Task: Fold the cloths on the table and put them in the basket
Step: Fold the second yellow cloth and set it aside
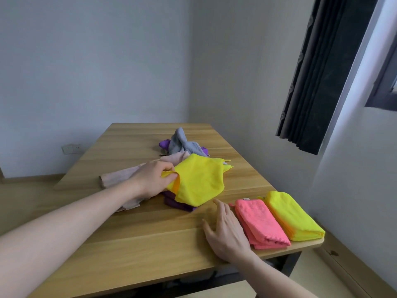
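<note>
My left hand (pixel 151 180) pinches the left edge of a loose yellow cloth (pixel 199 180) and holds it just above the wooden table (pixel 137 229). Under it lie a purple cloth (pixel 178 204) and a beige cloth (pixel 120 176). Farther back sits a crumpled grey cloth (pixel 182 143) over another purple cloth (pixel 164 143). My right hand (pixel 226 232) rests flat on the table with straight fingers, just left of a folded pink cloth (pixel 258 222). A folded yellow cloth (pixel 293 216) lies beside the pink one at the table's right front corner. No basket is in view.
White walls stand behind and right of the table. A dark curtain (pixel 318 82) hangs at the upper right beside a window frame (pixel 384 82). A wall socket (pixel 70 149) sits low on the left wall. Dark items show under the table's front edge.
</note>
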A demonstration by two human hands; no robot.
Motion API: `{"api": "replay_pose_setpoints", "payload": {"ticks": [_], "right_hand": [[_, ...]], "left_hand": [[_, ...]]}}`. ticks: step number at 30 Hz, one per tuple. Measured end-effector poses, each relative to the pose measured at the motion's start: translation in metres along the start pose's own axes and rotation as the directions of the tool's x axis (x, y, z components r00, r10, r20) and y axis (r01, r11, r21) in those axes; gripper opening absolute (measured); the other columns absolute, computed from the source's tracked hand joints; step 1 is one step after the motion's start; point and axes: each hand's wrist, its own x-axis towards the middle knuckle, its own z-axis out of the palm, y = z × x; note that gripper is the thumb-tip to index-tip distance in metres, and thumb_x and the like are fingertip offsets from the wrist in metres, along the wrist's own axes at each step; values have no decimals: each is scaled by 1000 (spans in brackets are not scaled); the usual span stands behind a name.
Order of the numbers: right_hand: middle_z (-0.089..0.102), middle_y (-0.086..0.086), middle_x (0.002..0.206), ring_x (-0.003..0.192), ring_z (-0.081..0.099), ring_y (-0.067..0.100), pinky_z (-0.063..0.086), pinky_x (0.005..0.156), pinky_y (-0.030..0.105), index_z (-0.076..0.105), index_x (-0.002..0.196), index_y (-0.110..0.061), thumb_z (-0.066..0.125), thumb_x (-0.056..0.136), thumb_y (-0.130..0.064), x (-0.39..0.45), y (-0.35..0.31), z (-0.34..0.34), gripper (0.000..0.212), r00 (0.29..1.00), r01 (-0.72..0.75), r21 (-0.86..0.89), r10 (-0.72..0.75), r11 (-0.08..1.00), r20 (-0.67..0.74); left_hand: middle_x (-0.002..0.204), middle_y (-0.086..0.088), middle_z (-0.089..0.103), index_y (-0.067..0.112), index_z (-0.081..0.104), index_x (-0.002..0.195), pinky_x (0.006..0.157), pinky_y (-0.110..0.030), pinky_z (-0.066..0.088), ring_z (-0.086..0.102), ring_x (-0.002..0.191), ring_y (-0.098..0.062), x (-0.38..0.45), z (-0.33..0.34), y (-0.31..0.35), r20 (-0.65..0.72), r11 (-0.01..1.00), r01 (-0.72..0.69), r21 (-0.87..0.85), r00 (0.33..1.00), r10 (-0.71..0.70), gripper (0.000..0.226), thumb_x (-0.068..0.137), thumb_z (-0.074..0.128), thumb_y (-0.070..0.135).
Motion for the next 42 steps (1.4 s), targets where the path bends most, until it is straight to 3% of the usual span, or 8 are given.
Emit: {"api": "replay_pose_setpoints", "payload": {"ticks": [4,7,18,22,25,29,36,42], "right_hand": [[38,-12,147,132,44,9,40,106,26,25,150,-32,50,92,-61,0,-2,-1,69,1000,-5,39,5,999,-10],[39,-15,142,127,49,9,46,101,30,29,146,-38,59,88,-64,7,-3,-7,70,997,-40,152,49,988,-54],[64,-19,113,102,61,9,53,87,35,67,113,-34,65,80,-68,77,-65,-97,48,963,-95,165,133,982,-233],[73,-10,93,83,68,17,58,79,38,76,91,-27,65,92,-39,84,-76,-130,16,954,-107,207,158,972,-253],[74,-2,82,78,71,23,62,76,46,75,83,-20,62,94,-30,84,-88,-149,19,975,-76,278,129,958,-179],[76,2,95,84,71,21,61,81,48,74,98,-16,50,103,-42,64,-112,-171,35,999,-12,480,30,877,-30],[73,-8,102,95,70,14,58,91,44,69,105,-29,48,70,-93,39,-149,-177,76,994,68,379,-96,923,54],[73,-6,102,95,69,15,59,84,38,69,102,-30,59,72,-83,34,-167,-173,61,985,66,380,-121,923,124]], "left_hand": [[76,13,69,29,71,83,72,-31,49,62,79,-7,11,-4,8,-92,997,-46,-64,995,40,26,93,63,52],[56,18,58,31,62,63,58,-23,38,54,59,2,26,-11,26,-181,987,-86,-133,982,61,35,91,67,53],[63,-5,66,13,73,74,57,-26,46,56,55,-13,53,-69,105,-400,899,-213,-383,915,46,40,88,74,50],[61,2,58,8,71,77,46,-12,40,55,45,-2,38,-98,121,-392,855,-231,-463,919,37,37,92,72,42],[67,1,63,8,71,81,58,-29,58,63,55,-9,36,-122,126,-418,862,-240,-446,908,36,40,93,69,46],[61,3,53,8,67,79,70,-50,61,57,60,-22,34,-145,137,-381,882,-189,-432,925,11,41,93,68,47],[79,3,64,17,75,97,47,-24,48,61,63,-17,27,-167,155,-248,938,-65,-342,969,-23,41,81,78,55],[80,-1,67,13,75,105,42,-19,42,60,58,-13,26,-178,148,-132,912,10,-411,989,-70,43,83,80,49]]}}
